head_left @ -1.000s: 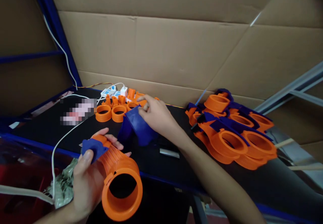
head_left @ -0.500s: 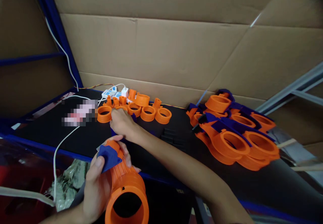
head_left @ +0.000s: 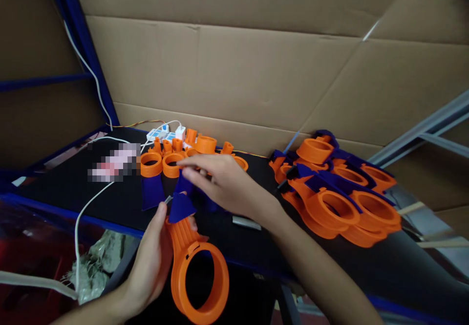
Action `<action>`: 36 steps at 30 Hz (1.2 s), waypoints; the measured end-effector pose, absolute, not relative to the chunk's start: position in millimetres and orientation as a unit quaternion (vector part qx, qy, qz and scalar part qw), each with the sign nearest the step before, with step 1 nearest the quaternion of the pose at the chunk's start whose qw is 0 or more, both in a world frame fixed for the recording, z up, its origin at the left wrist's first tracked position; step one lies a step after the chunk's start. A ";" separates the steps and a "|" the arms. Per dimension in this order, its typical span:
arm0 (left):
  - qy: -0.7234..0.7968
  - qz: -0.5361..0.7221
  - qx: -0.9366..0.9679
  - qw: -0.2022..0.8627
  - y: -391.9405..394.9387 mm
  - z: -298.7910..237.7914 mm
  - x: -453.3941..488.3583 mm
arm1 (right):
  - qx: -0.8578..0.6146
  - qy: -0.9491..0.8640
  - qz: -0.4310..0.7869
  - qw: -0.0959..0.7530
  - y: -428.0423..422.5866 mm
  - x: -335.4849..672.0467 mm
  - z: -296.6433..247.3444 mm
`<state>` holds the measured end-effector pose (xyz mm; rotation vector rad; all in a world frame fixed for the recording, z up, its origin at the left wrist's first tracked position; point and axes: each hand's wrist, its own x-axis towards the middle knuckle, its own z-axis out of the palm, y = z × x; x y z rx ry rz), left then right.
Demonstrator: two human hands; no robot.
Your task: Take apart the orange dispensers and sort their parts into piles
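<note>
My left hand (head_left: pixel 156 254) is closed round the ribbed neck of an orange plastic tape dispenser (head_left: pixel 200 281), its large ring pointing down toward me. A dark blue flap (head_left: pixel 182 207) sits at its upper end. By my left thumb a small greyish strip (head_left: pixel 168 200) sticks out. Above and beyond the dispenser is my right hand (head_left: pixel 223 178), fingers stretched to the left, thumb a little apart, with nothing visible in it. Its fingertips are near an orange ring (head_left: pixel 171 165) on the table and partly cover the rings behind. Another blue flap (head_left: pixel 153 193) extends from the leftmost orange ring (head_left: pixel 150 164).
Several orange and blue dispensers (head_left: pixel 337 207) are piled at the right of the black table (head_left: pixel 110 198). A power strip (head_left: pixel 164 133) with white cables lies at the back, before a cardboard wall (head_left: pixel 234 71). A grey strip (head_left: pixel 246 223) lies below my right forearm.
My right hand has drawn back to the right from the row of rings, and its fingers have straightened. The held dispenser has shifted right and turned, showing more of its ring.
</note>
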<state>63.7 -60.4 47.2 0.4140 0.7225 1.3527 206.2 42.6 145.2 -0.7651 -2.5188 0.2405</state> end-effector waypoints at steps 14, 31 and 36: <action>0.364 0.569 0.258 0.691 -57.5 45.5 83.0 | -0.234 -0.895 -0.214 0.313 -15.7 247.0 67.3; 0.416 0.528 0.343 0.656 -43.0 29.4 71.6 | -0.442 -0.884 -0.126 0.080 33.1 252.9 57.0; 0.423 0.495 0.390 0.651 -42.1 27.5 74.0 | -0.458 -0.875 -0.009 0.159 23.0 264.6 70.0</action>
